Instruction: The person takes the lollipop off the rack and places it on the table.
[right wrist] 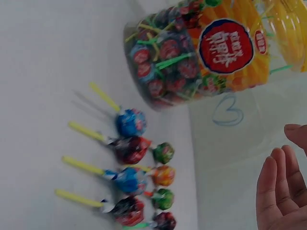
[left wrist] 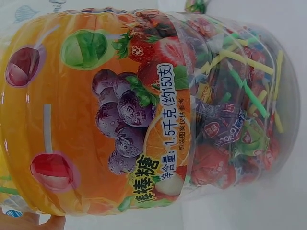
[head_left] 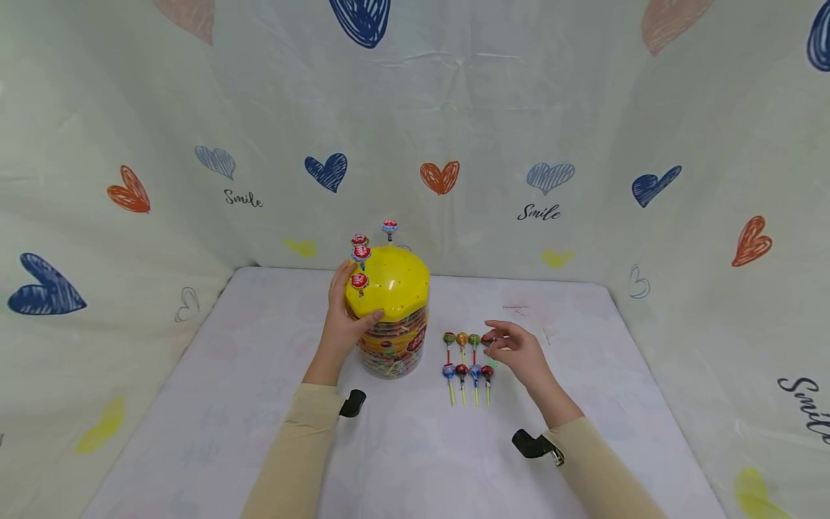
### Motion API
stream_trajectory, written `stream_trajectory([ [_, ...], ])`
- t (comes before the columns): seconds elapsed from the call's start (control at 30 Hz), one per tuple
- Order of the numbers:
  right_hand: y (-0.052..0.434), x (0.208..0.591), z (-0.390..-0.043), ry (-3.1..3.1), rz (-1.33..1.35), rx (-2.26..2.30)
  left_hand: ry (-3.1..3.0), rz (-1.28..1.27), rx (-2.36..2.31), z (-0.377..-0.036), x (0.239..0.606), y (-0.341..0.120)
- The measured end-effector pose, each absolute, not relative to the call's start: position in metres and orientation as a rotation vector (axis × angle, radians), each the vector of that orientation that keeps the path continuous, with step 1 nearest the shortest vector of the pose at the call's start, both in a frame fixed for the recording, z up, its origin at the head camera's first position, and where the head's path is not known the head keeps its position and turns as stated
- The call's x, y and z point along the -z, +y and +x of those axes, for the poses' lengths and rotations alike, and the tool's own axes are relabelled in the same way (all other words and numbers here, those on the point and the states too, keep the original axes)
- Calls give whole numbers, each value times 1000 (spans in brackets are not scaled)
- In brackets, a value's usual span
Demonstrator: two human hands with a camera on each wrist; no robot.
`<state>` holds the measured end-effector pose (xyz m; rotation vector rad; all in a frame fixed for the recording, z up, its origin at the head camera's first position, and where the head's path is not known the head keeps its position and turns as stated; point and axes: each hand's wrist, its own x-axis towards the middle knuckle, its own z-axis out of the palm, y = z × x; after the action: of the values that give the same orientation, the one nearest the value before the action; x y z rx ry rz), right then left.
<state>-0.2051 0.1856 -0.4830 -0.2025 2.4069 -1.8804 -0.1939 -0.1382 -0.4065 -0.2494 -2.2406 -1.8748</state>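
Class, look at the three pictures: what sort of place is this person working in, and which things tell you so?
Probably a small staged tabletop booth rather than a lived-in room. A heart-printed cloth backdrop encloses a white table on three sides, and on it are only a lollipop tub and neat rows of lollipops.

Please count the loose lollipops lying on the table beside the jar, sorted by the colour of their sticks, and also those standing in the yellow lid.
Yellow-stick lollipops on the table: 4
Red or orange-stick lollipops on the table: 4
Lollipops standing in the yellow lid: 4
Total: 12
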Motion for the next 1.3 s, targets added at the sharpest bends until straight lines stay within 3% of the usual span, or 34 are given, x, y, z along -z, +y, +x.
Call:
stream_trajectory([
  [0.47, 128, 411, -223, 2298, -530, 2101, -2243, -269, 1833, -193, 405, -138],
  [1.3, 50, 357, -282, 2119, -882, 2062, -2353, -297, 1762, -204, 412, -150],
])
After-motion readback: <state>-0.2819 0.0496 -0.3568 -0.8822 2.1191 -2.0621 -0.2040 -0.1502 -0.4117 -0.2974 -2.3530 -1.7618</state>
